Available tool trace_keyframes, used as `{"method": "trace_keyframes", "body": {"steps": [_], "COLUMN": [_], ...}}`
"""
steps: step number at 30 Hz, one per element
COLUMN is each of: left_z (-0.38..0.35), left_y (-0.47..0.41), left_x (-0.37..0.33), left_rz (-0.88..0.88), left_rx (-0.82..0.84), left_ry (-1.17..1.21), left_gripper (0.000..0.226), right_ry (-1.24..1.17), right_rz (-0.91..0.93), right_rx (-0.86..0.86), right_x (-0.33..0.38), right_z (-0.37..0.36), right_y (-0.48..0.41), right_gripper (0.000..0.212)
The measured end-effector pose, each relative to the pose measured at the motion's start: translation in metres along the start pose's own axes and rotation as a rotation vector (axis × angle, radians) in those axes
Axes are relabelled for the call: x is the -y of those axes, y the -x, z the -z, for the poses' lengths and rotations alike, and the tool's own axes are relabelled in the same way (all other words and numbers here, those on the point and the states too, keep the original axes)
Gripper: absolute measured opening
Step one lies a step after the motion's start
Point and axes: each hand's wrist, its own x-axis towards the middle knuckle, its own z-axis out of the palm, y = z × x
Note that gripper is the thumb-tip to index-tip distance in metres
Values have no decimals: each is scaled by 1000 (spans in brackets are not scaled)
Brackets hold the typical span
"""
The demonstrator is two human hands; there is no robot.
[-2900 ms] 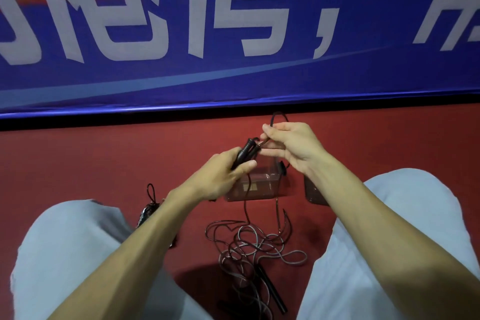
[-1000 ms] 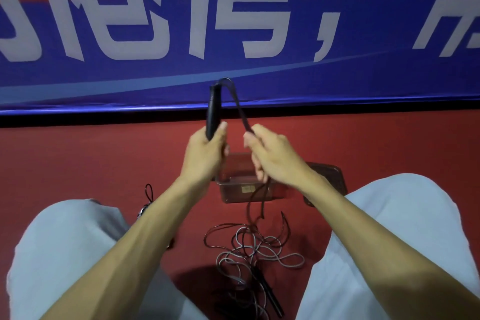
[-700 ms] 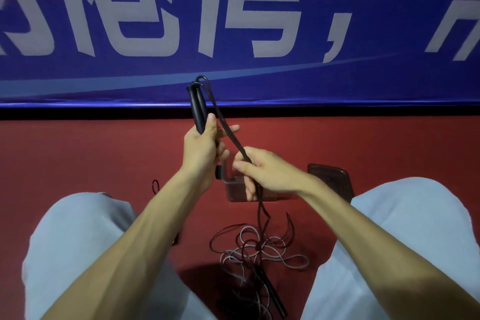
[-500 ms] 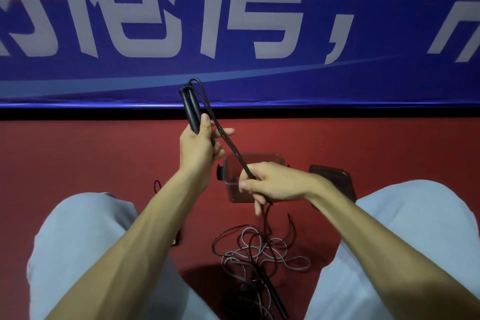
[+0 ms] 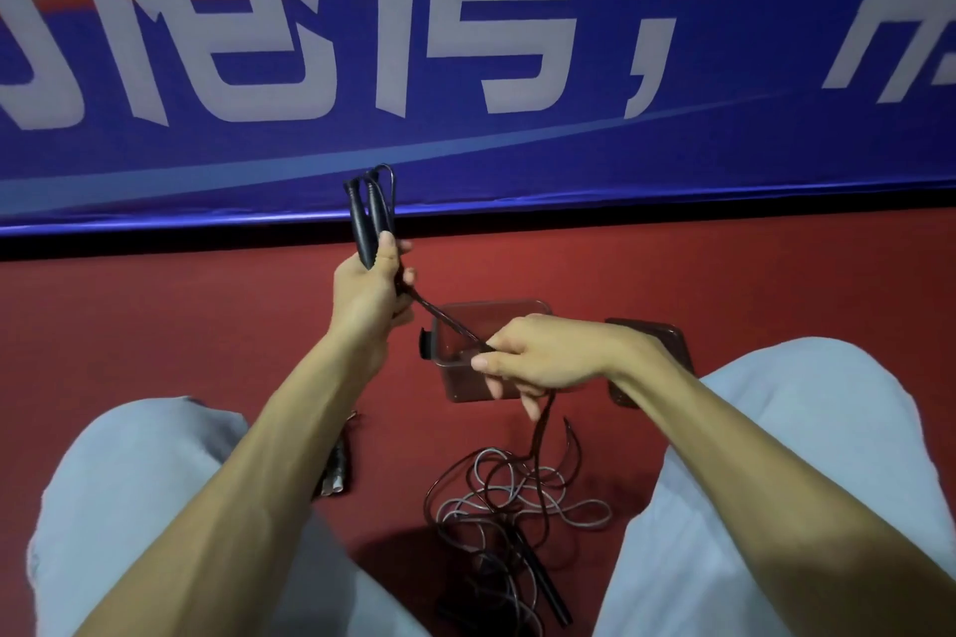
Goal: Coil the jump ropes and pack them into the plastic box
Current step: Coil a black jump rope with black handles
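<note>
- Blue banner [image 5: 465, 155] with large white characters and an orange stripe, filling the top of the view, upright behind the floor.
- Red floor [image 5: 155, 336] below it, carrying everything else.
- Pale trouser legs [image 5: 134, 522] at lower left and lower right, knees apart, forearms reaching forward between them.
- Heap of loose rope [image 5: 517, 497], dark and grey loops tangled on the floor between the knees, with one black handle lying at its near edge.
- Right hand [image 5: 543, 352] above the near side of the box, grip pinching the rope between thumb and forefinger, remaining fingers loosely curled below.
- Left hand [image 5: 367, 290] raised higher and to the left, grip curled tight round the lower ends of the handles.
- Plastic box [image 5: 465, 388], clear and open-topped, on the floor beyond the heap, partly hidden by the right hand; contents not clear.
- Dark lid [image 5: 667, 341] flat on the floor just right of the box.
- Two black handles [image 5: 368, 217] side by side, upright, tips against the banner.
- Rope [image 5: 445, 322] stretched taut from the left hand down to the right hand, then hanging to the heap.
- Small dark bundle [image 5: 336, 468] on the floor beside the left thigh, mostly hidden by the left forearm.
</note>
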Motion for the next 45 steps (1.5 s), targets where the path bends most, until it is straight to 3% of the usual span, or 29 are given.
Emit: {"method": "trace_keyframes", "body": {"steps": [3,10,14,20,24,28,31,35,38,42,45], "left_z": [6,-2,-11,-20,-19,-17,-14,-12,-13,-13,-8], "left_y": [-7,4,17,35,37,34,28,18,13,6,0], "left_x": [7,4,5,6,1,-1,1,4,3,4,11], "left_rz": [-142,-174,-154,-260,-246,-255,-294,-226,-122,-57,-81], "left_rx": [-97,185,381,644,702,610,495,310,194,60,-18], "left_ry": [-387,-981,-1118,-1145,-959,-732,-606,-411,-260,-224,-378], "left_gripper": [29,37,69,65,35,37,41,40,40,42,46], "right_ry": [122,-24,-73,-230,-588,-1082,-1172,-1106,-965,-437,-113], "right_rz": [36,118,110,-5,-24,0,3,7,5,21,21], "right_rx": [-80,-565,-772,-943,-813,-729,-628,-464,-305,-144,-9], "right_x": [-4,-16,-22,-25,-27,-30,-29,-21,-12,3,4], "right_z": [10,25,29,31,34,37,37,30,23,9,1], "right_y": [6,11,6,4,7,5,2,2,2,2,3], "right_gripper": [26,14,8,23,19,15,12,13,26,21,19]}}
